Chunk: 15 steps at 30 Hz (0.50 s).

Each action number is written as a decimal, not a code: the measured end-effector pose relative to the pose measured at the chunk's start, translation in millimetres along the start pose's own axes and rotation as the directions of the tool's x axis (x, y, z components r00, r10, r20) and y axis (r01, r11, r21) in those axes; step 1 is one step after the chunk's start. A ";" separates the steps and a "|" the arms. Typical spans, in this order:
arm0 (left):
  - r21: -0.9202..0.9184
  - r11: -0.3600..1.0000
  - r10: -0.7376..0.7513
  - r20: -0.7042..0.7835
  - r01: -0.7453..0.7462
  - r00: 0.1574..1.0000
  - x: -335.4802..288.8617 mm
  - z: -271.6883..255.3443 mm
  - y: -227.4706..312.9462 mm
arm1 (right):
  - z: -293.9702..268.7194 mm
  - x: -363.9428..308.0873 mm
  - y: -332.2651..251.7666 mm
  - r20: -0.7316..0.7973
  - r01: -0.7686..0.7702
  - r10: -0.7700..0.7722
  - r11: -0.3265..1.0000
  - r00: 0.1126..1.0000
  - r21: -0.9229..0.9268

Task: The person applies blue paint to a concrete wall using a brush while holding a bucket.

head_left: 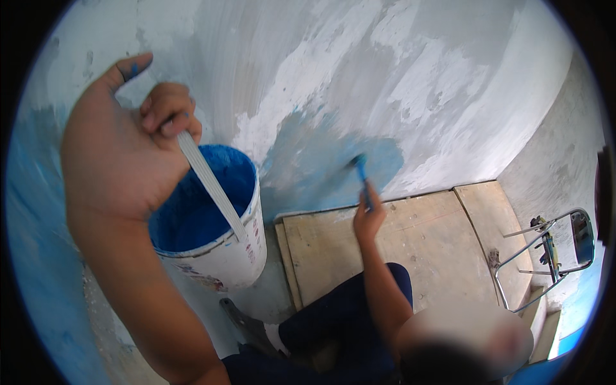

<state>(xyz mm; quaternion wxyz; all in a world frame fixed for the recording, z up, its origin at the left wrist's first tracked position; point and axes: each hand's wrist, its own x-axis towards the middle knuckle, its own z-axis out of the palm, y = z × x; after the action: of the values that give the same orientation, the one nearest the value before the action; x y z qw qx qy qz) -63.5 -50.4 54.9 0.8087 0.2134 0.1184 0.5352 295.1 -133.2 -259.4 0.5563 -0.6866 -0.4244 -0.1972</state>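
Observation:
My left hand (128, 151) is raised close to view. Its fingers curl round a pale, ribbed strap handle (215, 189), while one digit with a blue smear sticks out. The handle joins the rim of a white bucket (247, 260), whose inside is coated blue and holds blue paint (196, 228). Farther off, my right hand (369, 217) grips a blue-handled paintbrush (362, 176). The brush's dark tip meets the wall at a wet light-blue patch (385, 157). A blurred area hides the upper part of the right arm.
The wall (449, 83) ahead is streaked grey and white, with blue at the far left. Plywood boards (398, 240) lie along its foot. A metal-framed chair (545, 256) stands at right. Dark-trousered legs (340, 305) and a sandalled foot (253, 327) are below.

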 end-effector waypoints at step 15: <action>0.006 0.996 -0.091 -0.164 0.093 0.982 -0.5 1.8 -0.8 | -34.8 56.0 -20.0 -0.237 -0.125 0.187 0.960 0.953 0.252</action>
<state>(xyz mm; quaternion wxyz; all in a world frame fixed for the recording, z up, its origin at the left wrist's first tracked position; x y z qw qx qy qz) -62.3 -51.5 56.1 0.8186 0.1687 0.1975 0.5122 317.6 -144.9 -195.3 0.6979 -0.6161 -0.3125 -0.1889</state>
